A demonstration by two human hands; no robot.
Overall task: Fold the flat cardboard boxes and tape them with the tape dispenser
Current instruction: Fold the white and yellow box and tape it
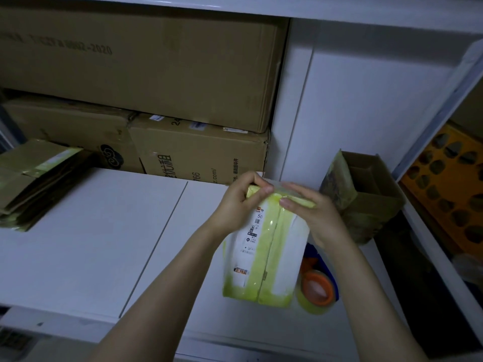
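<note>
Box [264, 246], white with yellow-green bands

Small box [264, 246]: white faces, yellow-green tape strips, printed label on left face. Stands upright, centre-right of frame. Top edge pinched by left hand [240, 199] and right hand [313, 215].

Flat box stack [34, 184]: brown card with green tape, lying on counter [91, 231] at left edge of frame.

Tape dispenser [317, 286]: blue body, orange core, pale yellowish roll. Lower right, just beside small box, partly hidden behind it.

Folded brown box [371, 194]: top open, right of centre.
</note>
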